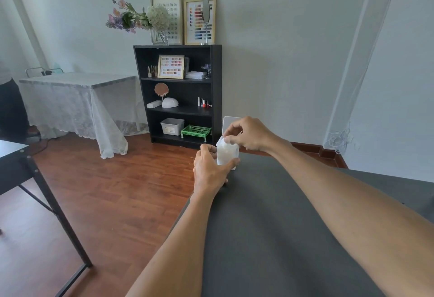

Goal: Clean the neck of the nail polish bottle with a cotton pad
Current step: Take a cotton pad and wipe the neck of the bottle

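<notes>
A small translucent white box of cotton pads (226, 154) stands at the far left corner of the dark grey table (270, 226), its white lid (231, 123) flipped up behind it. My left hand (210, 171) grips the box from the left side, thumb across its front. My right hand (250, 135) reaches over the open top and its fingertips pinch a white cotton pad (226, 141) at the rim. No nail polish bottle is on the table; a few small bottles (203, 103) stand on the far shelf.
A black bookshelf (180, 94) stands against the far wall with trays, a mirror and frames. A lace-covered table (77, 99) is at the left, and a black-framed desk (28, 174) at the near left. Wooden floor lies between them.
</notes>
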Action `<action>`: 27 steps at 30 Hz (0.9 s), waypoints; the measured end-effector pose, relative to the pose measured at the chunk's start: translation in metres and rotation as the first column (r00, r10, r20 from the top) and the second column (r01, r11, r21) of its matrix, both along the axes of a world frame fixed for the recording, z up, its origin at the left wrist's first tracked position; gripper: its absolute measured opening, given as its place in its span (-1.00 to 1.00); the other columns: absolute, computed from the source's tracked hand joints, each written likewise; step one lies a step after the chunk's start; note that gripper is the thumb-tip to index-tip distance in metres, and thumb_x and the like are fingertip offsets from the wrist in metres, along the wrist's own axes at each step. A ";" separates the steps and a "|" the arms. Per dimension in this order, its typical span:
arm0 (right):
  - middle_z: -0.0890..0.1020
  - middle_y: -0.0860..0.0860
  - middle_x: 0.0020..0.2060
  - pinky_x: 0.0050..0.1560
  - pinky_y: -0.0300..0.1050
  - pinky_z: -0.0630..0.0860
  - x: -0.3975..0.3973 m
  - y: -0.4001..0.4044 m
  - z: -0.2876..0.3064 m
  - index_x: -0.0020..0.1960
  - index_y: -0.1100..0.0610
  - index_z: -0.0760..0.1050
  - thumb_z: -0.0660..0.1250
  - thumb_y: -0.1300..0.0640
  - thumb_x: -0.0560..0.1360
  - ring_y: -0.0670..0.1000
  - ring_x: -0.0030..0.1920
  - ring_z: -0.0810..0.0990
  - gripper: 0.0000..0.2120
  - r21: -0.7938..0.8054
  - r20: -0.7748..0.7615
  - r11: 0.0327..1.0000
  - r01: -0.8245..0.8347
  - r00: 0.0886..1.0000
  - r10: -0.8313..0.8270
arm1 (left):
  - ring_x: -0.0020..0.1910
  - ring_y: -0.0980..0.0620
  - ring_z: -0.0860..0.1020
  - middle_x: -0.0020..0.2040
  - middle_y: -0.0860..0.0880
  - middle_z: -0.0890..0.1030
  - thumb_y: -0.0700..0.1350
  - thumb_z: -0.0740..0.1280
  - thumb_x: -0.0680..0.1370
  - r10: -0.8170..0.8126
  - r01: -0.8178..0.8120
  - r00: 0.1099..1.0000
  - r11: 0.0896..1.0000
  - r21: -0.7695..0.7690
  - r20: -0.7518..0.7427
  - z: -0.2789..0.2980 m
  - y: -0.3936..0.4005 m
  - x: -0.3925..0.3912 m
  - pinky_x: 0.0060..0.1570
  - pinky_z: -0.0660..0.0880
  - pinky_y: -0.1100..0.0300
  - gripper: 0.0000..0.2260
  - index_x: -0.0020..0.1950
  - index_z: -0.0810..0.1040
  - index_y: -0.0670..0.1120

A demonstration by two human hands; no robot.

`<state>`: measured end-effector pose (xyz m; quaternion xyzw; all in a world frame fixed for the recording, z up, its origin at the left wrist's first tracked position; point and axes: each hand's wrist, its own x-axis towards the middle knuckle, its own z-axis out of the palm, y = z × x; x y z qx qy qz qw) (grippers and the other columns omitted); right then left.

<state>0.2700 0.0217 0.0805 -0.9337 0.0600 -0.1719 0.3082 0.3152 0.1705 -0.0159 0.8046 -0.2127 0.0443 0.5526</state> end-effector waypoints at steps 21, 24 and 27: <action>0.72 0.01 -0.07 -0.34 -0.23 0.58 -0.007 0.000 0.001 -0.05 -0.04 0.65 0.42 0.17 0.59 -0.02 -0.23 0.66 -0.88 0.008 -0.062 1.000 0.007 0.998 -0.006 | 0.17 -0.07 0.47 0.09 0.05 0.50 0.17 0.59 0.40 -0.035 0.027 0.990 0.998 0.056 0.138 0.003 0.000 -0.006 -0.05 0.67 -0.24 -0.45 0.27 0.39 0.25; 0.74 0.04 -0.15 -0.42 -0.24 0.57 -0.009 -0.001 0.003 -0.10 -0.01 0.67 0.35 0.24 0.58 -0.06 -0.45 0.57 -0.80 0.031 -0.050 0.999 0.042 0.998 -0.040 | 0.11 -0.02 0.43 0.08 0.07 0.50 0.17 0.58 0.39 -0.022 0.012 0.987 0.998 0.062 0.161 0.001 0.000 -0.005 0.03 0.65 -0.21 -0.47 0.25 0.39 0.25; 0.70 -0.12 -0.38 -0.43 -0.25 0.56 -0.012 -0.001 0.004 -0.14 0.04 0.69 0.39 0.15 0.58 -0.14 -0.55 0.54 -0.85 0.086 0.008 0.990 0.110 0.994 -0.111 | 0.09 -0.03 0.42 0.08 0.08 0.49 0.16 0.59 0.39 -0.034 0.027 0.988 0.998 0.049 0.148 0.000 -0.001 -0.005 -0.03 0.66 -0.22 -0.47 0.24 0.38 0.26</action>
